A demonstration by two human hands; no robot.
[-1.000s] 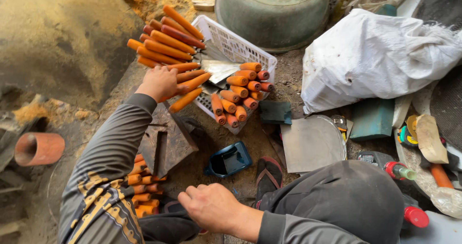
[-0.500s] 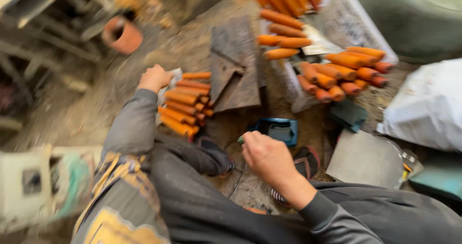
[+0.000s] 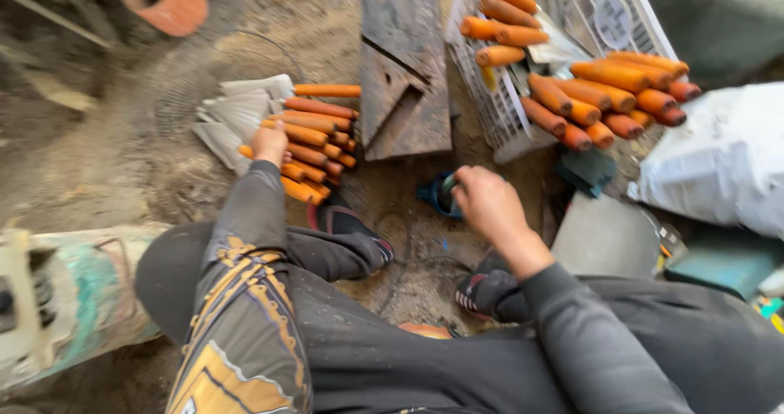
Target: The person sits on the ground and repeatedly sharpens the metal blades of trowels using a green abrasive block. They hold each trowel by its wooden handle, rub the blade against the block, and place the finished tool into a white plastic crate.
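Seen from above, seated low on dirt ground, knees spread around the work. Left hand [image 3: 268, 143] resting on a row of orange-handled trowel-like blades [image 3: 304, 140], fingers curled down onto a handle; whether closed round one or only pressing cannot be told. Handles aligned side by side, pale flat blades [image 3: 237, 116] fanned away to the left, so the stack lies flat and within reach. Right hand [image 3: 483, 204] lowered to a small blue tub [image 3: 437, 196] between the feet, fingers bent at its rim, grip hidden by the knuckles. Rusty notched metal plate [image 3: 406, 71] just beyond, between the two piles. White plastic basket [image 3: 600, 14] further right, heaped with more orange handles [image 3: 608, 95]. White sack [image 3: 723, 165] at far right.
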